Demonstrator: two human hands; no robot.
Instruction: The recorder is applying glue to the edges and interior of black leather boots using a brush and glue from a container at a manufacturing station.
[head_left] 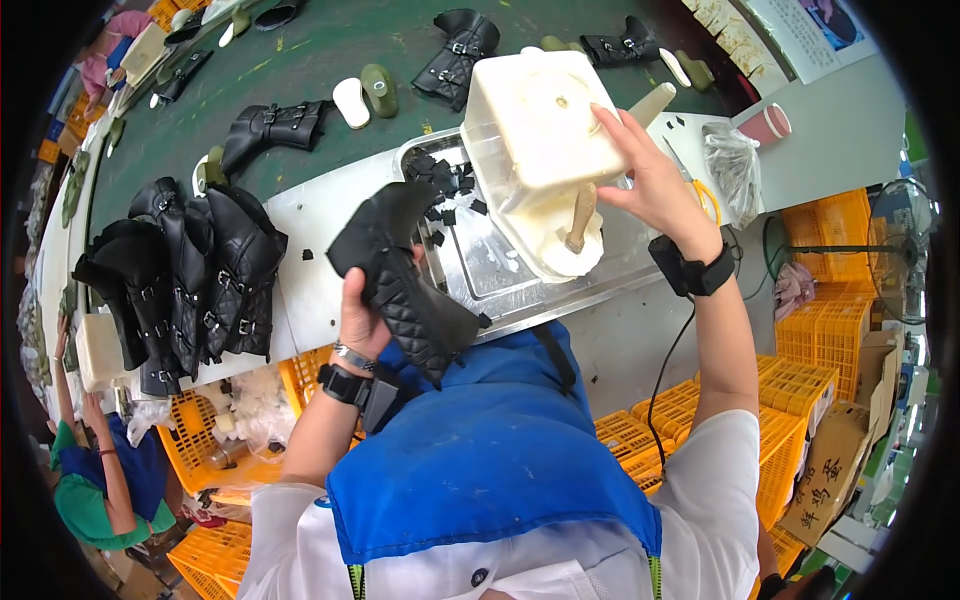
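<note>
My left hand [362, 325] grips a black quilted boot [412, 318] over the near edge of the metal tray [480, 275], its shaft angled toward me. My right hand [655, 190] is at a whitish plastic container [545, 115], fingers apart and fingertips against its top. The thumb is beside a wooden brush handle [582, 215], which stands up from the container's white-coated spout. The brush's lower end is hidden in the white stuff. Small black scraps [455, 180] lie in the tray, left of the container.
Several black boots [215, 270] stand at the left; others [270, 135] lie on the green conveyor belt [330, 50] with white and olive sole-shaped pieces [378, 90]. Yellow-handled scissors [705, 200] and a plastic bag [733, 170] are at right. Orange crates [790, 390] stand below. A co-worker [105, 480] is at left.
</note>
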